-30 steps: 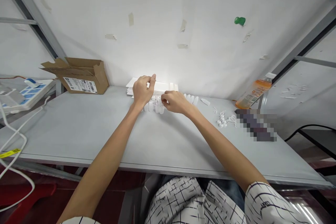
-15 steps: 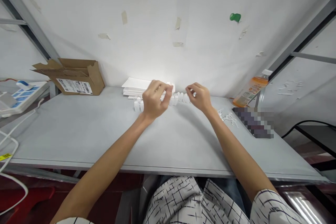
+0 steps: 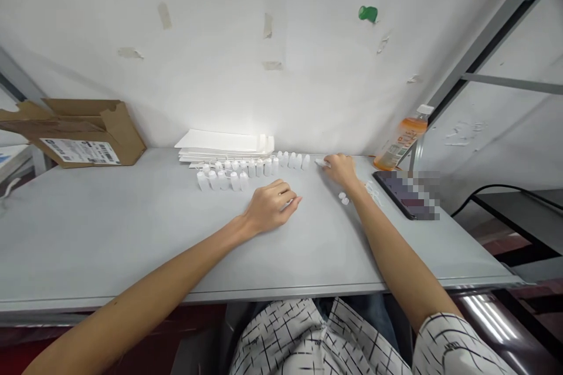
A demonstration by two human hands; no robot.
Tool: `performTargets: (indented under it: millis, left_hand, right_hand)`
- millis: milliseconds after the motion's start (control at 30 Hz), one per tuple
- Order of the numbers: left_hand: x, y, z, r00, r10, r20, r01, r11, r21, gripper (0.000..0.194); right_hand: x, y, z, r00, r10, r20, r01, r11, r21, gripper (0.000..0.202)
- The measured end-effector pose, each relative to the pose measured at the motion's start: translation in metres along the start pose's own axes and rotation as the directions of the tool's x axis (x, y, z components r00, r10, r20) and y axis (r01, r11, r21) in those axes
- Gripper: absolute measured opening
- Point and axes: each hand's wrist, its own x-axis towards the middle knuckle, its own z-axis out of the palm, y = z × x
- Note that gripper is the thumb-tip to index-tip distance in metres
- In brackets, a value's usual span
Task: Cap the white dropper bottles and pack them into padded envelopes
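Several small white bottles (image 3: 213, 180) stand in rows in front of a stack of white sheets (image 3: 224, 142). My left hand (image 3: 273, 206) rests over the grey table just right of the front row, fingers loosely curled and apart, holding nothing I can see. Farther right and back, my right hand (image 3: 341, 169) has its fingertips closed on a small white piece (image 3: 322, 162) at the end of the back row. Two small whitish round pieces (image 3: 343, 198) lie left of my right forearm. Thin white pieces (image 3: 373, 193) lie partly hidden beyond that forearm.
An open cardboard box (image 3: 81, 149) stands at the back left. At the right are an orange drink bottle (image 3: 401, 140), leaning by the frame, and a dark, partly pixelated flat object (image 3: 402, 193). The white wall (image 3: 211, 88) bounds the grey table (image 3: 145, 234).
My left hand has come down toward the table and nearer me. My right hand has lowered to the back of the table, onto a white piece. The view has turned right, uncovering the bottle rows.
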Motion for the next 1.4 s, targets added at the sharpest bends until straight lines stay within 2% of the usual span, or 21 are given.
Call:
performTargets:
  millis: [100, 167, 200, 267, 333, 400, 500, 567, 633, 700, 767, 833, 867, 900, 967, 1067, 1233, 1400]
  left_hand:
    - [0.002, -0.004, -0.003, 0.997, -0.072, 0.007, 0.072, 0.997, -0.03, 0.036]
    - [0.003, -0.005, -0.004, 0.984, -0.17, 0.045, 0.173, 0.982, -0.076, 0.037]
    - [0.003, -0.006, -0.004, 0.97, -0.229, 0.075, 0.237, 0.966, -0.106, 0.038]
    - [0.005, -0.007, -0.004, 0.924, -0.352, 0.15, 0.376, 0.909, -0.183, 0.04]
    - [0.008, -0.009, -0.004, 0.856, -0.458, 0.239, 0.512, 0.813, -0.276, 0.044]
    - [0.01, -0.009, -0.006, 0.775, -0.536, 0.335, 0.631, 0.684, -0.365, 0.049]
    - [0.013, -0.009, -0.008, 0.666, -0.605, 0.436, 0.741, 0.474, -0.475, 0.05]
    - [0.014, -0.009, -0.009, 0.645, -0.631, 0.431, 0.742, 0.382, -0.55, 0.049]
    - [0.014, -0.01, -0.008, 0.653, -0.652, 0.384, 0.711, 0.355, -0.607, 0.048]
    - [0.014, -0.011, -0.007, 0.666, -0.67, 0.327, 0.677, 0.36, -0.642, 0.048]
    - [0.013, -0.012, -0.005, 0.68, -0.672, 0.293, 0.65, 0.367, -0.665, 0.046]
    - [0.012, -0.013, -0.004, 0.69, -0.663, 0.291, 0.635, 0.362, -0.682, 0.043]
    - [0.012, -0.012, -0.004, 0.692, -0.657, 0.299, 0.635, 0.358, -0.685, 0.041]
    - [0.011, -0.012, -0.003, 0.692, -0.651, 0.312, 0.638, 0.35, -0.686, 0.039]
    - [0.011, -0.011, -0.003, 0.692, -0.637, 0.339, 0.646, 0.335, -0.686, 0.037]
    - [0.01, -0.009, -0.003, 0.695, -0.617, 0.37, 0.659, 0.34, -0.671, 0.036]
    - [0.008, -0.009, -0.001, 0.703, -0.595, 0.389, 0.671, 0.374, -0.64, 0.036]
    - [0.008, -0.009, -0.003, 0.704, -0.587, 0.4, 0.677, 0.383, -0.629, 0.035]
  right_hand:
    - [-0.003, 0.0, -0.018, 0.998, 0.06, -0.007, -0.059, 0.992, 0.114, 0.029]
    - [-0.01, 0.001, -0.035, 0.997, 0.078, 0.02, -0.08, 0.956, 0.283, 0.028]
    - [-0.014, 0.001, -0.045, 0.996, 0.048, 0.071, -0.072, 0.92, 0.385, 0.027]
    - [-0.025, -0.002, -0.062, 0.962, -0.121, 0.247, -0.052, 0.802, 0.596, 0.021]
    - [-0.035, -0.01, -0.073, 0.864, -0.353, 0.359, -0.049, 0.651, 0.758, 0.02]
    - [-0.045, -0.023, -0.077, 0.794, -0.497, 0.349, -0.035, 0.536, 0.844, 0.024]
    - [-0.053, -0.044, -0.07, 0.773, -0.569, 0.281, -0.005, 0.437, 0.899, 0.029]
    - [-0.056, -0.055, -0.062, 0.773, -0.588, 0.238, 0.008, 0.385, 0.923, 0.028]
    - [-0.056, -0.059, -0.058, 0.769, -0.604, 0.208, 0.036, 0.365, 0.93, 0.025]
    - [-0.054, -0.054, -0.06, 0.78, -0.592, 0.202, 0.083, 0.419, 0.904, 0.025]
    - [-0.05, -0.042, -0.066, 0.85, -0.49, 0.194, 0.147, 0.573, 0.806, 0.025]
    - [-0.046, -0.026, -0.073, 0.952, -0.271, 0.143, 0.141, 0.8, 0.583, 0.022]
    - [-0.043, -0.017, -0.074, 0.984, -0.138, 0.111, 0.079, 0.902, 0.425, 0.019]
    - [-0.041, -0.009, -0.075, 0.995, -0.014, 0.098, -0.013, 0.962, 0.271, 0.016]
    - [-0.037, 0.006, -0.073, 0.978, 0.174, 0.116, -0.179, 0.983, 0.038, 0.013]
    - [-0.032, 0.019, -0.064, 0.941, 0.284, 0.181, -0.272, 0.958, -0.088, 0.019]
    - [-0.027, 0.025, -0.052, 0.926, 0.275, 0.259, -0.269, 0.961, -0.06, 0.022]
    - [-0.024, 0.028, -0.045, 0.938, 0.228, 0.26, -0.234, 0.972, -0.008, 0.02]
